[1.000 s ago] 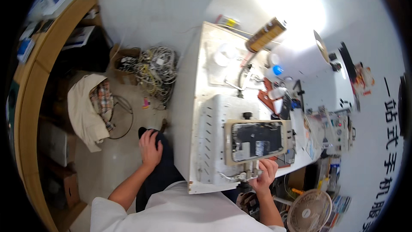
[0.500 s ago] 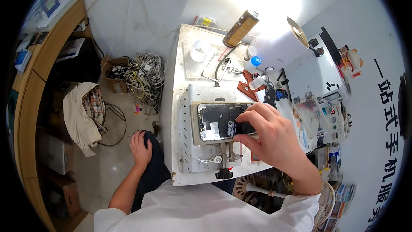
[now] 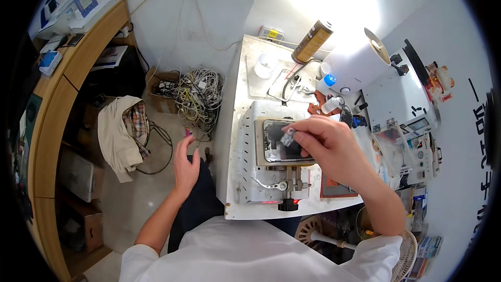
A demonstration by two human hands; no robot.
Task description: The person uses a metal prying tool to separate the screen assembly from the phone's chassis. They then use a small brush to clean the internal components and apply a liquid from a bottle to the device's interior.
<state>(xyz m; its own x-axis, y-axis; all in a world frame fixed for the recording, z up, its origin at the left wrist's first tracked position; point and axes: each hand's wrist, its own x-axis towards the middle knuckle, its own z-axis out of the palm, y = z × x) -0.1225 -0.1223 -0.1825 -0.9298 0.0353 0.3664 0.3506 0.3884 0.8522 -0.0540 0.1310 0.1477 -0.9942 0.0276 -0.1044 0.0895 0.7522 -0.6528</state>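
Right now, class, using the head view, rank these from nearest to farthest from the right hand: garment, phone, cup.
1. Phone, partly hidden by the right hand.
2. Cup, ahead and left.
3. Garment, far left.

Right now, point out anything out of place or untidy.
The tangled heap of white and yellowish cables on the floor, beside a brown cardboard box, looks untidy: its strands sprawl loosely. The silvery-grey piece in the right hand is too small to judge for damage.
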